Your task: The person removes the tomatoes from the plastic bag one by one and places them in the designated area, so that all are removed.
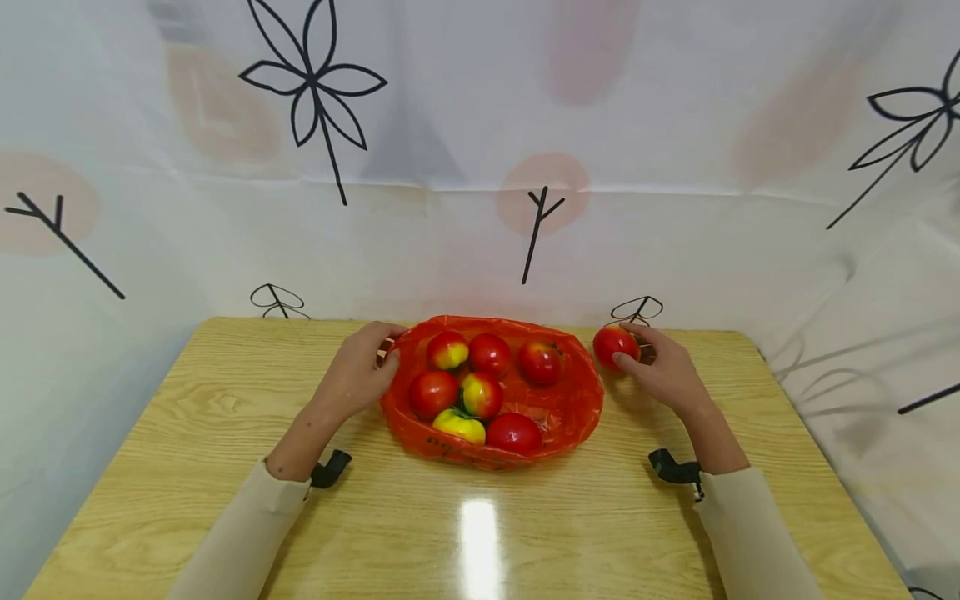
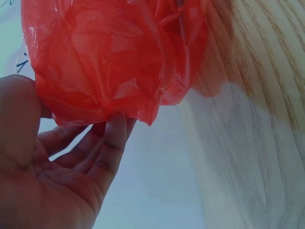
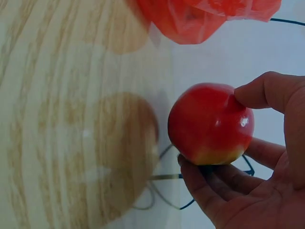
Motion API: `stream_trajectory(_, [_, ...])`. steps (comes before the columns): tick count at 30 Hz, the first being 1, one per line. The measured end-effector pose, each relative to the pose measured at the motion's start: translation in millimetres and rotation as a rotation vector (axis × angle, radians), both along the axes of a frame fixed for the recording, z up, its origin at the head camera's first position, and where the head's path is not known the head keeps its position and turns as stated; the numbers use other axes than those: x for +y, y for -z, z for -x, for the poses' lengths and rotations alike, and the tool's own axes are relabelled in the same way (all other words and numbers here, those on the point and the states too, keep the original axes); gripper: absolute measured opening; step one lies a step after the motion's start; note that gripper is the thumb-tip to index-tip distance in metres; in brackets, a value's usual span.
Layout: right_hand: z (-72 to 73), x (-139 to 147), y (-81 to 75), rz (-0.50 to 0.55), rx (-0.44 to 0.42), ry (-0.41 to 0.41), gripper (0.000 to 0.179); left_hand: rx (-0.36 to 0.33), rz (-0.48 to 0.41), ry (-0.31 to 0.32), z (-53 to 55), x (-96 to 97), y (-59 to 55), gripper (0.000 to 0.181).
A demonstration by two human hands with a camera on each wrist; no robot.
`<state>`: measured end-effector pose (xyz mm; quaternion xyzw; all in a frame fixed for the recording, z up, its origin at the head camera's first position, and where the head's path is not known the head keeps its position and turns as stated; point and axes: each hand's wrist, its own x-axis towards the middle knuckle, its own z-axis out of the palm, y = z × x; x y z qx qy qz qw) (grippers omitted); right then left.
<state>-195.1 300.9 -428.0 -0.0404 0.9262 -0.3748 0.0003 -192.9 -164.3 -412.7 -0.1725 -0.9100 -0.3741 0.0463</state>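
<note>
An opened red plastic bag (image 1: 558,404) stands on the wooden table, its mouth facing up. Inside lie several glossy round fruits, such as a red one (image 1: 513,433) and a yellow-red one (image 1: 482,395), plus a yellow piece (image 1: 459,426) with a green top. At the bag's left side, my left hand (image 1: 360,371) pinches the rim between thumb and fingers; the left wrist view shows the plastic (image 2: 105,62) over the fingertips. My right hand (image 1: 663,371) holds a shiny red apple (image 3: 209,124) with a yellowish end, just right of the bag and apart from it.
The wooden table (image 1: 405,533) extends around the bag, with bare surface in front and at both sides. A white cloth (image 1: 450,242) printed with flowers and twigs hangs behind the table's back edge. Black camera mounts (image 1: 673,467) sit at both wrists.
</note>
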Motion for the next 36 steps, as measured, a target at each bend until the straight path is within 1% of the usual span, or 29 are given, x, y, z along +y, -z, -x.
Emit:
stream_trajectory(8, [4.6, 2.4, 4.6, -0.009, -0.036, 0.001, 0.065, 0.004, 0.001, 0.0, 0.3, 0.2, 0.0, 0.035])
stream_trajectory(17, [9.4, 5.5, 8.2, 0.012, -0.028, -0.01, 0.065, 0.006, 0.009, 0.005, 1.6, 0.2, -0.6, 0.035])
stream_trajectory(20, [10.4, 6.0, 7.0, -0.004, 0.004, -0.01, 0.067, 0.007, 0.011, 0.006, 2.1, 0.2, -0.2, 0.035])
stream_trajectory(24, [9.2, 5.6, 2.7, -0.079, 0.07, 0.006, 0.069, 0.009, 0.005, 0.008, 2.0, 0.1, -0.1, 0.035])
stream_trajectory(28, [5.0, 3.1, -3.7, -0.123, 0.116, 0.013, 0.068, 0.01, 0.003, 0.011, 2.4, -0.4, 1.1, 0.035])
stream_trajectory(36, [-6.3, -9.2, -23.5, -0.093, 0.231, -0.037, 0.06, 0.01, 0.014, 0.007, 2.1, -0.6, 1.0, 0.035])
